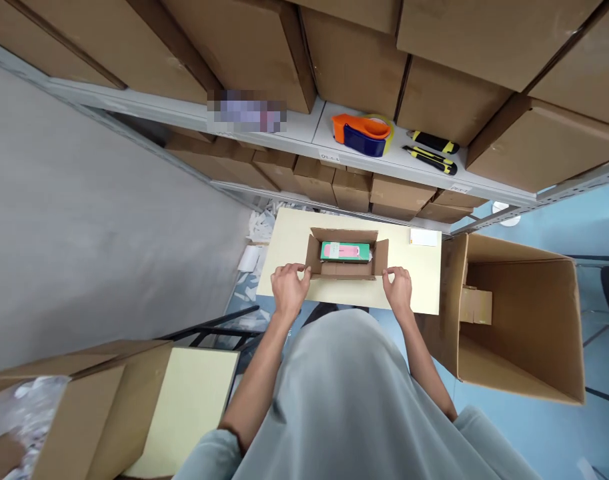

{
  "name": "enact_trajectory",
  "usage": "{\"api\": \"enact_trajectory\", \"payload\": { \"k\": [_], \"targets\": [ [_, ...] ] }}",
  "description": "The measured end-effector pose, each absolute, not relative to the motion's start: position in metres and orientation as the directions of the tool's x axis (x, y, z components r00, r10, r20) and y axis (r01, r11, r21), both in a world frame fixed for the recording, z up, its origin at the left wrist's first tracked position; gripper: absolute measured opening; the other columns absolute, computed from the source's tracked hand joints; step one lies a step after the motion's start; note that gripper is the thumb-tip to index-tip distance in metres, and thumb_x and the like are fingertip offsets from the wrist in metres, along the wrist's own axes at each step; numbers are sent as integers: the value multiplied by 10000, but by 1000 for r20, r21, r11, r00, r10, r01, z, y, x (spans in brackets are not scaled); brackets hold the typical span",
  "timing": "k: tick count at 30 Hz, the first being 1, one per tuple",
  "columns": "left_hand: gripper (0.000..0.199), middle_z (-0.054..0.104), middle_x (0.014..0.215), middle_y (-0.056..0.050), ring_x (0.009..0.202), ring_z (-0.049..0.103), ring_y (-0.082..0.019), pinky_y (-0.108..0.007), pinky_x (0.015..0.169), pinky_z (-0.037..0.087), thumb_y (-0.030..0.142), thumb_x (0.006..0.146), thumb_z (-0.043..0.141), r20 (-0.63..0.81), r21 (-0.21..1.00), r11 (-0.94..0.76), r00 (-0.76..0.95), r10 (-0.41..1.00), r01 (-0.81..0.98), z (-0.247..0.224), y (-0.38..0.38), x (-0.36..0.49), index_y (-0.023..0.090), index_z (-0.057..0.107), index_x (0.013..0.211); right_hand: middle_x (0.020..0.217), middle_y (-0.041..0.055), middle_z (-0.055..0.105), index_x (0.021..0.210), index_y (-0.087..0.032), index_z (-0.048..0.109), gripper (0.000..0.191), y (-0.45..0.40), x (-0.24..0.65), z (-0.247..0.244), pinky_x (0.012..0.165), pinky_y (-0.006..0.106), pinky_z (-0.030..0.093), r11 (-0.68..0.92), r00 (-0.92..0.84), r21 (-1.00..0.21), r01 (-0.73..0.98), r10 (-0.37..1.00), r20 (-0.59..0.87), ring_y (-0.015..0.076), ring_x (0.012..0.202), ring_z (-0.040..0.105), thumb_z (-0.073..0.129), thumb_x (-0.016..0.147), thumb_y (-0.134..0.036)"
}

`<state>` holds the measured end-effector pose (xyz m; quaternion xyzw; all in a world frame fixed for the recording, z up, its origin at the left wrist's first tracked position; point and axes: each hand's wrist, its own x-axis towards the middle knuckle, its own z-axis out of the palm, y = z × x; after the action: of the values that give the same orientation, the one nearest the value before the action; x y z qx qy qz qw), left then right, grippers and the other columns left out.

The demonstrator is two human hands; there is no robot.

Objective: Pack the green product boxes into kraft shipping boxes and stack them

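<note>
Brown cardboard sits between our fingertips as our left hand (289,290) and right hand (398,288) pinch the near corners of an open box (345,235), thumbs and forefingers closed on its edge. Inside, a green pack (345,251) with a pink picture and a pale label lies along the far side, with bare cardboard showing on our side of it. We have the box on a cream table (414,287), near its middle; a white card (424,237) lies at the far right corner. To our right, a large carton (527,333) opens toward us, a small carton (477,305) within. Paper scraps (261,228) gather beyond the table's left end, beside a grey wall (109,200). Before us, a shelf (307,127) carries an orange and blue tape dispenser (361,135) and, to its right, two black and yellow cutters (431,160) side by side. Closed boxes (357,63) line the rack above and below. At our lower left, clear plastic (37,413) fills part of another carton (89,427), next to a second cream tabletop (187,400).
</note>
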<state>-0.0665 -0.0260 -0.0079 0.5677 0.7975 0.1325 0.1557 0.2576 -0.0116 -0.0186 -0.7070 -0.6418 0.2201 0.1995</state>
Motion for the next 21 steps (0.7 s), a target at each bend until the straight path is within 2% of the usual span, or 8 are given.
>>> {"api": "enact_trajectory", "payload": {
  "k": [4, 11, 15, 21],
  "targets": [
    [254, 800, 1171, -171, 1176, 671, -401, -526, 1053, 468, 318, 1047, 546, -100, 373, 345, -332, 938, 862, -2, -31, -59, 200, 771, 1050, 937, 125, 787, 945, -221, 688, 257, -5, 256, -17, 871, 390, 525, -130, 64, -592, 796, 989, -130, 303, 940, 708, 533, 1068, -384],
    [204, 807, 1121, -150, 1149, 694, -385, -504, 1030, 487, 278, 1014, 572, -5, 436, 293, -323, 946, 851, 15, -72, -72, 215, 764, 983, 900, 104, 814, 882, -242, 681, 255, -32, 238, 5, 773, 337, 491, -95, 53, -615, 783, 995, -87, 275, 871, 739, 546, 1030, -400],
    [191, 804, 1060, -136, 1091, 699, -375, -490, 1010, 494, 293, 1004, 588, 63, 473, 310, -382, 922, 825, 23, -144, -113, 224, 751, 929, 873, 87, 820, 846, -254, 676, 276, -71, 198, 15, 754, 329, 483, -45, 1, -642, 766, 998, -69, 269, 831, 754, 566, 1011, -445],
    [191, 778, 1059, -127, 1068, 693, -359, -479, 1002, 499, 326, 1036, 581, 128, 554, 440, -595, 793, 706, 27, -304, -188, 237, 737, 969, 866, 95, 819, 853, -250, 683, 388, -144, 94, 17, 796, 348, 515, 199, -277, -685, 701, 961, -4, 274, 842, 752, 519, 1006, -566]
  ]
}}
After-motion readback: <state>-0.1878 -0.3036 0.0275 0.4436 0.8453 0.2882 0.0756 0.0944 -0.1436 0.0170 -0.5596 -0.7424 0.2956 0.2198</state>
